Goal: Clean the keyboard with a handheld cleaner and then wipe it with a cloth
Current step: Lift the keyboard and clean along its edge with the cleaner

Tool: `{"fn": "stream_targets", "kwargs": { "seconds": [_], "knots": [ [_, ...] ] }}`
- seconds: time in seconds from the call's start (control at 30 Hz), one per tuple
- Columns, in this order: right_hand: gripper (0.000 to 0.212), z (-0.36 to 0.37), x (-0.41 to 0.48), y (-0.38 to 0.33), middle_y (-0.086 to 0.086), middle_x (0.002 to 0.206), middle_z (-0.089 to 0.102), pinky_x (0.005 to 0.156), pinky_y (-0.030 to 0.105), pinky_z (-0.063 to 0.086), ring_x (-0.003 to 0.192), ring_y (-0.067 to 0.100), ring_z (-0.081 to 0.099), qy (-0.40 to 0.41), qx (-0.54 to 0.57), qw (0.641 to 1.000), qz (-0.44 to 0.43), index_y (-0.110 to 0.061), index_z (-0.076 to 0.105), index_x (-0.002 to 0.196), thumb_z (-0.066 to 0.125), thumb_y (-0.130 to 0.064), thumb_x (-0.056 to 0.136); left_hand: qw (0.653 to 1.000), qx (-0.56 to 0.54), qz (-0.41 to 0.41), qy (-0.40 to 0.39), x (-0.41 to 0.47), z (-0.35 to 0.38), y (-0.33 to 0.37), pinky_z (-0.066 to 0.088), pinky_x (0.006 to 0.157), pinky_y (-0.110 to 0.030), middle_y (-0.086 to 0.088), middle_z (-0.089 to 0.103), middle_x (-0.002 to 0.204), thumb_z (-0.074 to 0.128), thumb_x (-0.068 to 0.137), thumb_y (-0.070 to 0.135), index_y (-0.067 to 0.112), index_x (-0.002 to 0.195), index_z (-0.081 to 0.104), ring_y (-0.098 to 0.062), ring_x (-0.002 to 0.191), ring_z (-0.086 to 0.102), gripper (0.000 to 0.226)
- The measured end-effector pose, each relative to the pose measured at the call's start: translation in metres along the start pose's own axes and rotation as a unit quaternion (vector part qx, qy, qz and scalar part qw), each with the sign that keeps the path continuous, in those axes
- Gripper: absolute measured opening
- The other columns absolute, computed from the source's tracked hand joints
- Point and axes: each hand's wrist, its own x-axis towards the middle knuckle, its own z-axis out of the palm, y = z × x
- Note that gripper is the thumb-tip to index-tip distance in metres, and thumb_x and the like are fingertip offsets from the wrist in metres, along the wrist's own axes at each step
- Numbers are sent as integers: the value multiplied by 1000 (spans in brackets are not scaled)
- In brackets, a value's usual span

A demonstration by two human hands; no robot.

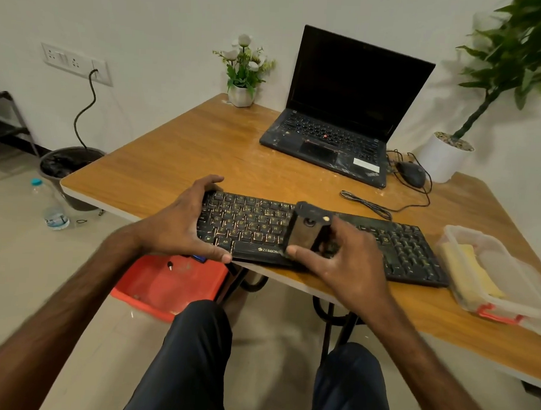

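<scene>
A black Zebronics keyboard (pixel 411 248) lies lengthwise along the near edge of the wooden counter (pixel 185 145), with its front left corner right at that edge. The left hand (pixel 178 225) grips the keyboard's left end: the fingers (pixel 213 180) curl over the far edge and the thumb lies along the near edge. The right hand (pixel 350 264) holds a small black handheld cleaner (pixel 307 226) on the middle of the keys, the thumb stretched along its near side and the other fingers curled round its right side. Just right of the keyboard stands a clear plastic container (pixel 507 295) with orange clips, and a yellow cloth (pixel 465 266) lies folded inside it. Farther back on the counter an open black laptop (pixel 344 115) has a dark screen, with a black mouse (pixel 411 173) just beside its right corner and a bundled cable (pixel 365 204) between the laptop and the keyboard. A small pot of white flowers (pixel 244 73) sits at the far corner, and a tall green plant in a white pot (pixel 445 156) stands at the right. On the floor to the left are a dark bin (pixel 66 168) and a water bottle (pixel 50 204), and a red tray (pixel 166 284) lies under the counter
</scene>
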Motion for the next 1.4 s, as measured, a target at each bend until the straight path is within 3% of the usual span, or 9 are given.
{"fn": "stream_targets", "kwargs": {
  "seconds": [0.13, 0.3, 0.47, 0.57, 0.7, 0.9, 1.07, 1.23, 1.4],
  "knots": [
    [55, -8, -4, 16, -3, 96, 70, 68, 36, 58, 82, 10, 64, 88, 13, 993, 71, -19, 66, 106, 70, -61, 70, 1000, 0, 0, 13, 0, 3, -1, 34, 111, -19, 8, 34, 143, 90, 45, 65, 36, 154, 7, 4, 132, 37, 140],
    [45, 24, -25, -13, -7, 88, 66, 63, 37, 56, 78, 10, 62, 90, 43, 994, 44, -23, 65, 100, 74, -59, 74, 1000, 4, -1, 11, -1, 3, -4, 36, 115, -30, 7, 34, 145, 90, 46, 67, 39, 153, 7, -5, 135, 39, 139],
    [51, 18, -15, 0, -4, 93, 68, 65, 38, 57, 80, 12, 64, 150, -12, 982, 118, -22, 63, 102, 66, -65, 74, 1000, 10, -2, 8, 1, 3, -5, 36, 116, -31, 7, 33, 144, 90, 46, 67, 40, 153, 7, -4, 135, 38, 138],
    [41, 37, -17, -31, -8, 91, 66, 63, 26, 53, 77, 7, 60, 128, 24, 988, 80, -25, 63, 100, 72, -57, 76, 1000, 13, -1, 13, 1, 3, -6, 36, 115, -31, 8, 33, 144, 90, 47, 68, 40, 153, 7, -4, 135, 38, 138],
    [50, 68, -16, -70, -5, 91, 62, 63, 33, 52, 78, 13, 59, 98, -25, 995, 4, -23, 62, 106, 62, -64, 76, 1000, 10, 7, 19, 1, 3, -7, 37, 116, -33, 6, 34, 146, 88, 47, 70, 39, 153, 7, -6, 137, 38, 136],
    [44, 33, -18, -38, -3, 89, 62, 62, 27, 43, 77, 13, 56, 141, -52, 983, 101, -19, 62, 101, 72, -56, 80, 1000, 14, -2, 20, 1, 5, -7, 36, 115, -32, 8, 32, 145, 91, 48, 67, 43, 151, 7, -7, 135, 38, 135],
    [45, 73, -20, -80, -2, 85, 62, 53, 29, 49, 71, 15, 60, 136, -82, 987, 19, -21, 63, 101, 76, -56, 75, 999, 32, 7, 31, 0, 7, -5, 34, 117, -33, 5, 32, 147, 85, 49, 71, 34, 154, 7, -8, 137, 36, 135],
    [51, 35, -10, -42, 2, 99, 64, 67, 30, 47, 82, 13, 53, 126, -102, 975, 153, -19, 59, 113, 68, -59, 83, 999, -16, -7, -27, -3, -4, -6, 35, 118, -38, 7, 24, 153, 94, 45, 59, 44, 151, 5, -7, 143, 30, 139],
    [50, 59, -6, -83, -3, 100, 65, 74, 34, 54, 87, 14, 61, 58, -27, 995, 72, -24, 60, 113, 71, -59, 78, 1000, 5, -12, -19, -3, -6, -4, 43, 110, -27, 4, 31, 143, 94, 47, 52, 35, 153, 9, -8, 136, 37, 137]
  ]
}}
